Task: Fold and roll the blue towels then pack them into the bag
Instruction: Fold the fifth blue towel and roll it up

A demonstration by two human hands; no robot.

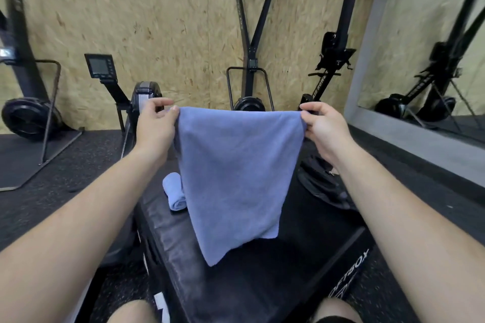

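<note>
Blue towel [236, 178] between left hand [154, 123] and right hand [324, 127] (top corners)

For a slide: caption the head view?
Left hand and right hand hold a towel up by its corners above a box bearing a rolled towel.

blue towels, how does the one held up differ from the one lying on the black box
The held towel hangs spread out; the rolled towel is wound into a roll. The held towel is pinched at its top corners by the left hand and right hand; the rolled towel lies on the black box, untouched. Both are the same blue.
</note>
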